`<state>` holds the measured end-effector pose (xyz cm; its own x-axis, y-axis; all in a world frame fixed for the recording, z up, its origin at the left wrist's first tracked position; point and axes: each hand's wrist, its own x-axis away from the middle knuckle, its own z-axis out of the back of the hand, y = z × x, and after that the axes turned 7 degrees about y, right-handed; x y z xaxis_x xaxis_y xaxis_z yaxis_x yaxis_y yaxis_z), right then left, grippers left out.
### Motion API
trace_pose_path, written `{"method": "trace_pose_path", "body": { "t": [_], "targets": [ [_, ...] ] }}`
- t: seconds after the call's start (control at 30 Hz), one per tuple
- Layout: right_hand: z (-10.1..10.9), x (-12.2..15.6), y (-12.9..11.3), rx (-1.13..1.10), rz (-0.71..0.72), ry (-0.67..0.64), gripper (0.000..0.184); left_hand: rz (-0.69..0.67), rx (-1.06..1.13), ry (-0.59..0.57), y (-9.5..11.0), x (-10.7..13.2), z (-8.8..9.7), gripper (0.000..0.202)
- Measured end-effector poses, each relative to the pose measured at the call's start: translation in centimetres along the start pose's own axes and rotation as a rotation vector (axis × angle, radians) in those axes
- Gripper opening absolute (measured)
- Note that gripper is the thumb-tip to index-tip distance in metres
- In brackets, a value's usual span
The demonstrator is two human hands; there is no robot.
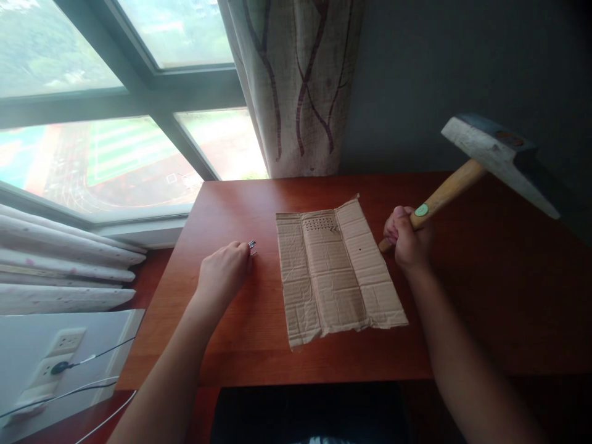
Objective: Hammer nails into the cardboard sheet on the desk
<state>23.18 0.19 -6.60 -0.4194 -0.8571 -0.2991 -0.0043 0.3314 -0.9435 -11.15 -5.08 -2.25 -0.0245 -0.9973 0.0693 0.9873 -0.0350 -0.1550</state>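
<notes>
My right hand is wrapped round the wooden handle of a hammer, whose metal head is raised at the upper right. To the left, my left hand is closed on several thin metal nails, with their ends poking out past the fingers. Between the hands a creased piece of cardboard lies on the table. Rows of small holes run across its far part, and something thin and dark sits at the right end of the rows. One more small hole shows in its right panel.
The reddish-brown wooden table spans the view. Behind it hang a patterned curtain and a grey wall. A window is on the left. Lower left, a wall socket has a plug and cables. A dark seat is at the near edge.
</notes>
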Motion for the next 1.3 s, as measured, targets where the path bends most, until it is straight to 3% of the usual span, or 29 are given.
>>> {"method": "trace_pose_path", "body": {
  "t": [0.07,0.17,0.3,0.43,0.57,0.7,0.87,1.0,1.3],
  "targets": [
    [0.0,0.0,0.0,-0.001,-0.006,-0.004,0.055,0.009,0.047,0.026,0.0,0.2,0.2,0.025],
    [0.0,0.0,0.0,-0.012,-0.012,-0.002,0.055,0.000,0.235,0.158,-0.1,0.4,0.6,0.017],
    [-0.1,0.0,-0.2,-0.035,-0.016,-0.004,0.055,-0.017,0.753,0.329,0.4,0.1,1.5,0.011],
    [-0.2,0.0,-0.3,-0.032,-0.022,-0.003,0.055,-0.037,1.237,0.320,2.1,-0.6,3.2,0.021],
    [-0.2,0.1,-0.5,-0.035,-0.038,-0.016,0.055,-0.097,1.444,0.280,4.5,-1.5,5.1,0.020],
    [-0.1,0.1,-0.6,-0.037,-0.045,-0.015,0.055,-0.175,1.447,0.266,7.0,-3.0,5.8,0.015],
    [-0.2,0.0,-0.4,-0.052,-0.048,-0.004,0.054,-0.263,1.166,0.345,9.2,-4.8,5.0,0.009],
    [-0.2,0.0,-0.4,-0.048,-0.056,-0.012,0.055,-0.254,1.016,0.381,9.7,-5.1,4.6,0.007],
    [-0.1,-0.1,-0.3,-0.020,-0.031,-0.024,0.056,-0.253,1.006,0.412,9.6,-4.9,4.4,0.007]
  ]
}}
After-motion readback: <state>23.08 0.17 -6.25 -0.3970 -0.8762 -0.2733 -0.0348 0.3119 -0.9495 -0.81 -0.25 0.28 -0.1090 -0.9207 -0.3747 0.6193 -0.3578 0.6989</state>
